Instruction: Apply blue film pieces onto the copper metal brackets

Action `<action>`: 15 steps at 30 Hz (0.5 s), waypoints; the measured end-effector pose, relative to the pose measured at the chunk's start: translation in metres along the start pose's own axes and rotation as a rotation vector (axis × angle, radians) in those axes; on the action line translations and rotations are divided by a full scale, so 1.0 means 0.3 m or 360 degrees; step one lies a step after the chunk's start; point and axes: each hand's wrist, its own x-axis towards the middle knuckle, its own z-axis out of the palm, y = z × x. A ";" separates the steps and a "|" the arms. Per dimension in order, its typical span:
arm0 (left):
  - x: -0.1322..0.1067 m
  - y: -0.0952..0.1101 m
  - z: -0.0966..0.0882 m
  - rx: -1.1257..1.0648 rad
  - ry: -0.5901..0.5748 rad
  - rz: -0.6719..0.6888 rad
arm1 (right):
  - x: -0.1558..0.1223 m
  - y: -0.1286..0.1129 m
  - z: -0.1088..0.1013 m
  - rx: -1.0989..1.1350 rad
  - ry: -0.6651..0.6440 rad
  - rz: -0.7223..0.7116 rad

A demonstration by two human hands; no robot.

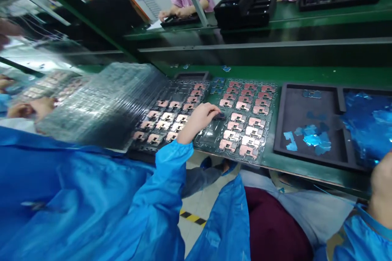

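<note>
My left hand (202, 119) reaches from the blue sleeve over a clear plastic tray. Its fingers are pinched on a small dark flat part (219, 116). To the right of the fingers, this tray holds rows of coppery, notched plates (244, 102). A few blue parts (218, 85) lie in its upper left. Beside it on the left is a second clear tray with similar plates (165, 119) and bare slots. My right hand (381, 189) is blurred at the right edge, next to the black tray (281, 130); its fingers are cut off or hidden.
Blue film scraps (314, 136) lie in the black tray, with a heap of blue film (369, 120) in its right compartment. Stacked clear trays (104, 102) stand left. A co-worker's hands (33, 108) are beyond them. Across the bench, people in pink work near black boxes (245, 6).
</note>
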 end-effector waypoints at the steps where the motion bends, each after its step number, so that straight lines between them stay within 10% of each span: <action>1: 0.008 0.000 0.011 0.0019 -0.0001 0.0016 | 0.007 0.010 0.009 -0.0089 0.0089 0.0016; 15: -0.032 0.065 0.055 -0.0009 0.0268 0.0187 | 0.037 -0.015 0.061 -0.0003 0.0309 0.0016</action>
